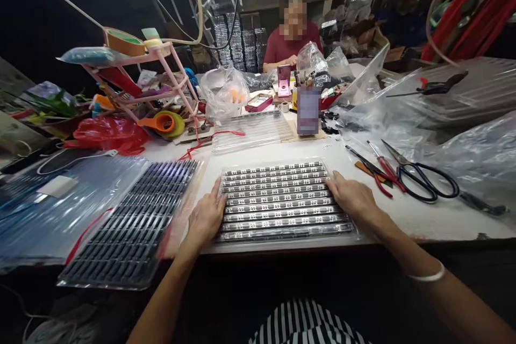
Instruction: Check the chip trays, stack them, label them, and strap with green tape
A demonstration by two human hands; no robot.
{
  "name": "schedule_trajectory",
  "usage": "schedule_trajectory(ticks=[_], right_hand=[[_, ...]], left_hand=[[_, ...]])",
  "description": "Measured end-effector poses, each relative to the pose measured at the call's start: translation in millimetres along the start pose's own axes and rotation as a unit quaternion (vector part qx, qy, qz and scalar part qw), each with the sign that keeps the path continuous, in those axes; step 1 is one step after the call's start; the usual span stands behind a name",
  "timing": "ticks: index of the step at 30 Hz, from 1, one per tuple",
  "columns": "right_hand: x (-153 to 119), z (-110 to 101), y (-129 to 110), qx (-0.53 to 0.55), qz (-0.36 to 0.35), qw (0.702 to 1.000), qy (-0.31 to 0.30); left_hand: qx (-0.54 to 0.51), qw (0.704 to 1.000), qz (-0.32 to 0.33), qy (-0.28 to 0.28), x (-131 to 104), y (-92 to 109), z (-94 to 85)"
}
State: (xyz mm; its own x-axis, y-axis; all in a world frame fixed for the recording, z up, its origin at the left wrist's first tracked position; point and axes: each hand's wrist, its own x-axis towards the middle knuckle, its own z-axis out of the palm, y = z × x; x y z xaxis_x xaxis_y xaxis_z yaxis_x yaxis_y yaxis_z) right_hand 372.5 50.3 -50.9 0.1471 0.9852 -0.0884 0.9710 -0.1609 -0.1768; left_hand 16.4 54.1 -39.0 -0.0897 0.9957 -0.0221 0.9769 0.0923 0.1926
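Observation:
In the head view, a clear plastic tray point(355, 233) lies in front of me on the white table point(403, 220). Dark pen-like rods point(282, 194) with pale, shiny markings fill it in crosswise rows. My left hand point(205, 217) grips the tray's left edge, fingers along its side. At the opposite edge, my right hand point(355, 196) holds the tray with the thumb near its upper right corner. The undersides of both hands are hidden. Left of my left hand, another tray of dark rods point(129, 220) lies on stacked clear plastic sheets or trays point(88, 199).
Scissors point(419, 172) and red-handled pliers point(374, 172) lie to the right, near clear plastic sheeting point(475, 134). A phone point(308, 110) stands beyond the tray. A pink rack point(173, 75) holds tape at left. Across the table sits a person in red point(274, 45).

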Motion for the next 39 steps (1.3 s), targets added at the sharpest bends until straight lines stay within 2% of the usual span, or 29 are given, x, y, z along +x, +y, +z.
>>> schedule_trajectory(ticks=[1,3,5,7,9,12,13,15,19,23,26,31,33,35,37,39], right_hand=[[-8,4,4,0.009,-0.023,0.999,0.023],[-23,13,12,0.036,-0.089,0.990,0.106],[-32,18,14,0.038,-0.133,0.973,0.182],[-34,17,10,0.001,-0.146,0.965,0.220],[-32,13,0,-0.035,-0.212,0.953,0.212],[-30,9,-20,-0.054,-0.380,0.915,0.128],[-31,8,-26,-0.060,-0.414,0.903,0.102],[-33,9,-36,-0.075,-0.431,0.896,0.076],[-38,12,-50,-0.094,-0.408,0.906,0.058],[-42,15,-55,-0.100,-0.400,0.908,0.074],[-42,18,-52,-0.093,-0.405,0.906,0.081],[-31,16,-39,-0.017,-0.403,0.912,0.071],[-22,12,-28,0.025,-0.355,0.929,0.098],[-13,10,-14,0.035,-0.248,0.955,0.162],[-5,12,1,0.025,-0.133,0.968,0.213],[0,17,13,0.035,-0.075,0.975,0.208]], left_hand=[[0.000,0.999,0.032,0.015,-8,-5,2.2],[-0.003,0.996,0.071,0.051,-20,-14,7.7],[0.000,0.994,0.080,0.072,-23,-18,12.3],[0.009,0.994,0.076,0.074,-19,-17,14.4],[0.010,0.995,0.073,0.068,-12,-14,14.5],[-0.011,0.995,0.075,0.059,-6,-12,13.7],[-0.020,0.995,0.074,0.056,-6,-13,13.6],[-0.035,0.995,0.073,0.054,-7,-15,14.1],[-0.046,0.996,0.068,0.044,-8,-16,15.4],[-0.074,0.994,0.064,0.039,-7,-16,14.5],[-0.166,0.982,0.086,0.026,-9,-24,10.5],[-0.314,0.940,0.135,-0.019,-15,-47,3.1],[-0.333,0.933,0.134,-0.019,-17,-52,2.9],[-0.342,0.930,0.134,-0.016,-18,-53,3.7],[-0.346,0.928,0.137,-0.014,-18,-53,4.8],[-0.346,0.927,0.141,-0.007,-18,-52,5.7]])
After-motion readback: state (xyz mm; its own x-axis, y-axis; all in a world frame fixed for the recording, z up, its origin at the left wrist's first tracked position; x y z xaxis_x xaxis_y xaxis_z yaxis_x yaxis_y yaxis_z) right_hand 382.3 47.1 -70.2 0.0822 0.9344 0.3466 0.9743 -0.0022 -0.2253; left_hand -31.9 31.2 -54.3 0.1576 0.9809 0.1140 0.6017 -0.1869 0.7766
